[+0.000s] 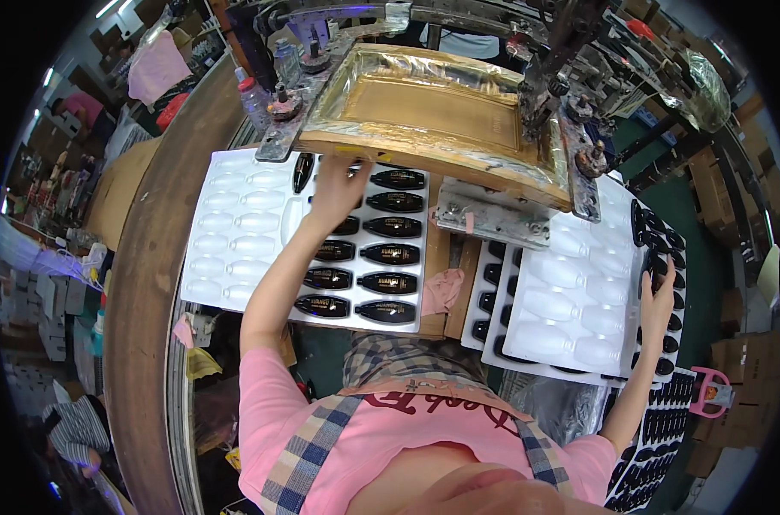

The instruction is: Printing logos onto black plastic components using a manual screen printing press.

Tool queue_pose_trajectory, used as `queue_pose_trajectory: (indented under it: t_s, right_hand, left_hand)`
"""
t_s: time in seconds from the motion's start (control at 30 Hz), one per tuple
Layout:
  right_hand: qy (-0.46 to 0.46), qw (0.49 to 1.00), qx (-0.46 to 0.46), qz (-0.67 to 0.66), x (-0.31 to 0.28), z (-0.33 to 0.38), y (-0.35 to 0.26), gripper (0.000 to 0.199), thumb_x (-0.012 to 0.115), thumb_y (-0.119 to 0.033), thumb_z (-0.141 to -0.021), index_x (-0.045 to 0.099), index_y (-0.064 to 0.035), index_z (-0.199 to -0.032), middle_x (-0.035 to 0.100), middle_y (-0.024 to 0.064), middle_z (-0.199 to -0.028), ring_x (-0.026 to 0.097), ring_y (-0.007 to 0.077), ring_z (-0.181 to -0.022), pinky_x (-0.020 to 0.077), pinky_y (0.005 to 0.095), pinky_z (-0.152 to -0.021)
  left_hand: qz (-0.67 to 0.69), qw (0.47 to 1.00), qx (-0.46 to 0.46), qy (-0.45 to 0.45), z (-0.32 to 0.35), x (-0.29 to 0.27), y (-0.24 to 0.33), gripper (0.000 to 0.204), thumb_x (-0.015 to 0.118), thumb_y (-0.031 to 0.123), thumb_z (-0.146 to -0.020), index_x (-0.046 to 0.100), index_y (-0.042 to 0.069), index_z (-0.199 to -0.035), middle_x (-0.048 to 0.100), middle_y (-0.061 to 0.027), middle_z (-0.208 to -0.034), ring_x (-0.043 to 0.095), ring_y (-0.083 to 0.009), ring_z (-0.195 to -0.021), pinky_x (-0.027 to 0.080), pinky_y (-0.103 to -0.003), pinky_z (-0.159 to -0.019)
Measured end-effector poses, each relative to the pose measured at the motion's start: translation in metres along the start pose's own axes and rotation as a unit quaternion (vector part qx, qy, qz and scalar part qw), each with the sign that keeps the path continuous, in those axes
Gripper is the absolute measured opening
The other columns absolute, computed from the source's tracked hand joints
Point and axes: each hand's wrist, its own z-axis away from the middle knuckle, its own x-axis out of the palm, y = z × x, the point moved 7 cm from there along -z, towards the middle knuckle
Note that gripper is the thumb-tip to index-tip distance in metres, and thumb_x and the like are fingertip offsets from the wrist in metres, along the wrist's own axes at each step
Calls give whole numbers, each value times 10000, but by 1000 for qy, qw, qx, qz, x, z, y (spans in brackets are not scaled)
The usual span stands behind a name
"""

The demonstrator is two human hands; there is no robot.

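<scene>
Head: black bottles (392,227) in white tray (235,225)

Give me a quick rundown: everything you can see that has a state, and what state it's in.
Left hand: over the left tray, fingertips partly hidden.
Right hand: touching a black piece in the right tray; grip unclear.
Left tray: partly filled.
Right tray: partly filled.
Black pieces in left tray: lying flat, printed.
Framed screen: raised above left tray.
Pink cloth: crumpled.
Red-topped bottle: capped.

Glossy black bottles (390,255) in white trays (235,232)
</scene>
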Motion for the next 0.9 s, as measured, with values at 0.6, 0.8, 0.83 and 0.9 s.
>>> queue_pose_trajectory:
  t_s: [0.6,0.8,0.83,0.9]
  right_hand:
    - [-210,921,-295,-143,113,12,-217,476,640,-366,-732,539,-40,-1065,563,136,-981,514,248,-904,391,324,-805]
    - [-292,891,-311,-156,149,23,-229,544,613,-403,-750,498,-16,-1116,543,181,-1015,497,279,-936,377,335,-822]
    - [-300,888,-310,-161,149,24,-226,557,610,-398,-754,485,-4,-1127,538,190,-1025,492,290,-957,369,336,-839]
    - [-268,892,-342,-124,132,30,-225,565,605,-382,-761,465,17,-1136,536,196,-1041,482,308,-991,353,336,-870]
  left_hand:
    - [395,901,-148,-99,-73,57,27,216,543,109,-820,581,-12,-994,620,-93,-922,585,-153,-780,449,-244,-723]
    - [351,916,-173,91,10,-45,-47,176,576,42,-795,604,-15,-960,598,-69,-931,561,-110,-816,458,-213,-715]
    - [341,914,-179,126,27,-60,-58,166,576,29,-792,606,-14,-949,593,-72,-930,561,-115,-817,462,-216,-710]
    - [182,956,-153,172,56,-93,-64,146,565,17,-795,606,-10,-933,591,-75,-917,562,-124,-824,469,-226,-706]
